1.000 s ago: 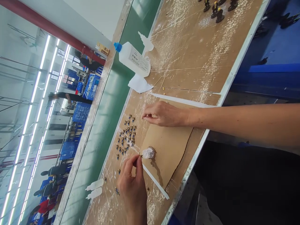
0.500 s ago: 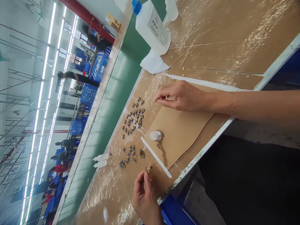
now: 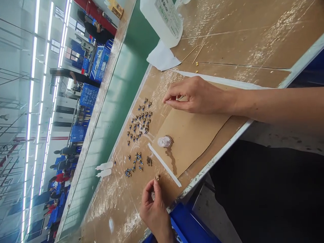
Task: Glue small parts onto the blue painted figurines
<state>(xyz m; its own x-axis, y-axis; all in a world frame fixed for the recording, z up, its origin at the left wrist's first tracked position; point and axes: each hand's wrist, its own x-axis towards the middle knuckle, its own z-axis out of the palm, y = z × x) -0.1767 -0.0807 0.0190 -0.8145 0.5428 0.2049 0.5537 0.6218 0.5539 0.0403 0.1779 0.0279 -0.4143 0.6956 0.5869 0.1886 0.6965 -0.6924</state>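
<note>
The picture is turned on its side, so my right hand (image 3: 196, 95) is the upper one. Its thumb and forefinger are pinched together over the brown cardboard sheet (image 3: 199, 135); anything between the tips is too small to make out. My left hand (image 3: 155, 206) is lower in the picture, with thumb and forefinger closed at a tiny brown-and-gold piece (image 3: 157, 177). Several small blue-and-gold figures (image 3: 138, 126) stand in a group, and more lie in a looser cluster (image 3: 136, 163). Beside these is a little pile of brown pieces (image 3: 149, 161).
A small clear cup (image 3: 165, 141) stands on the cardboard by a wet streak. A large white bottle (image 3: 167, 23), a white cloth (image 3: 163, 57) and thin sticks (image 3: 198, 54) are at the top. Two squeeze bottles (image 3: 104, 168) lie near the green strip (image 3: 106, 138). A blue bin (image 3: 189, 226) is below the table edge.
The whole view has shifted a little, moving the table things left and up. Both hands keep their pinch; the small piece at my left fingertips now shows more clearly.
</note>
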